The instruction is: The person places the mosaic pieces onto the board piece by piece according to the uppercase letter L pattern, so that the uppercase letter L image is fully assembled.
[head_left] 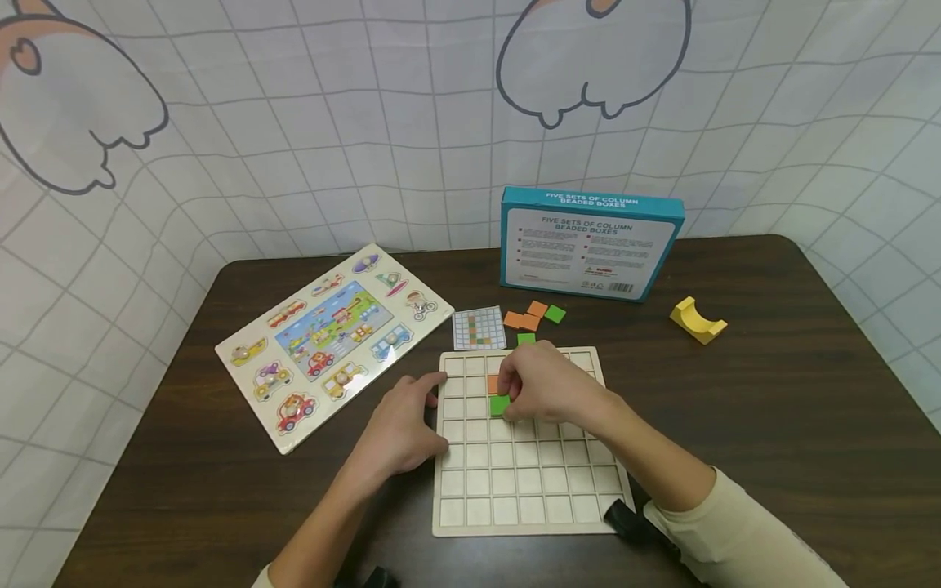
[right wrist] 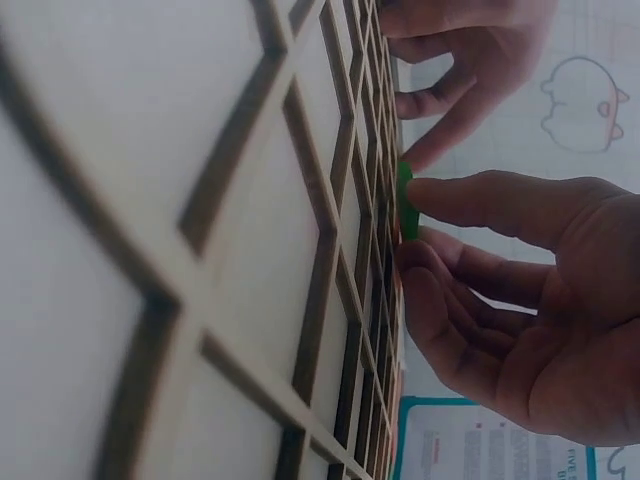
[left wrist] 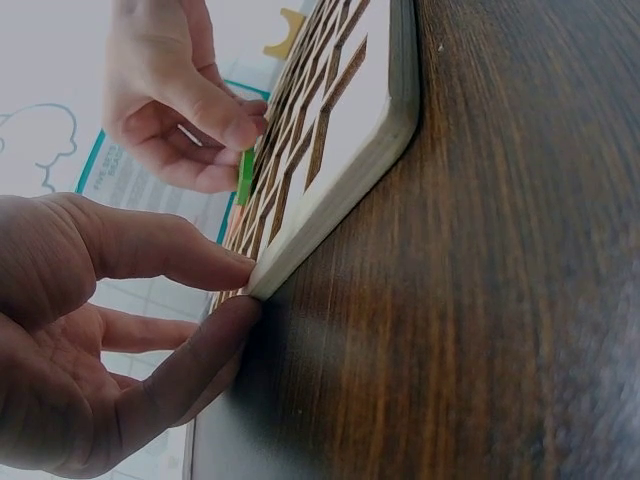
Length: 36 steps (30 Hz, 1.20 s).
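A wooden grid board (head_left: 478, 482) lies on the table. My right hand (head_left: 547, 384) pinches a green square tile (head_left: 499, 406) between thumb and fingers, over a cell in the board's upper part. Just beyond this tile an orange tile (head_left: 492, 384) sits in the grid, partly hidden by the fingers. In the right wrist view, the green tile (right wrist: 407, 200) stands tilted up against the grid. My left hand (head_left: 400, 429) touches the board's left edge, thumb and forefinger spread apart along it. The left wrist view shows these fingertips at the wooden rim (left wrist: 330, 215).
Beyond the board lie a small pattern card (head_left: 479, 328), loose orange tiles (head_left: 531, 315) and green tiles (head_left: 555, 314). A teal box (head_left: 591, 245) stands behind them. A picture puzzle board (head_left: 334, 343) lies at left, a yellow curved block (head_left: 697, 321) at right.
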### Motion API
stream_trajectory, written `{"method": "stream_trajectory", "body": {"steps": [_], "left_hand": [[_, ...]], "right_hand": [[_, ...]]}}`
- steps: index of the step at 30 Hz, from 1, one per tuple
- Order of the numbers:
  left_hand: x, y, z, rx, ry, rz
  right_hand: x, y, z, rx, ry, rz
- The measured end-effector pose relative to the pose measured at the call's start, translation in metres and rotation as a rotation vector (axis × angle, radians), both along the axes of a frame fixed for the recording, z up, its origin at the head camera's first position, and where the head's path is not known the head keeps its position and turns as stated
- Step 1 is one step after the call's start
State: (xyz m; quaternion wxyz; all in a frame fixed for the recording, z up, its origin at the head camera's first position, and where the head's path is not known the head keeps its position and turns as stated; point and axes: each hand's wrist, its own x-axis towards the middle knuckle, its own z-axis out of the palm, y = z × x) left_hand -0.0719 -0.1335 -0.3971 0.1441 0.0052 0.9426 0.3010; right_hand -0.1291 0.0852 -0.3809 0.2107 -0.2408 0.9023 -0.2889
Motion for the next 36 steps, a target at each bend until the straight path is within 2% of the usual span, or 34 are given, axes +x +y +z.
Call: {"method": "stream_trajectory", "body": {"steps": [16, 36], "left_hand": [[0.0003, 0.0008, 0.0, 0.006, -0.009, 0.002], [0.0001, -0.0004, -0.0004, 0.012, 0.001, 0.0]], "right_hand": [[0.0028, -0.0079, -0.0018, 0.04, 0.055, 0.016], [0.0019, -0.0094, -0.0033, 0.036, 0.067, 0.022]]}}
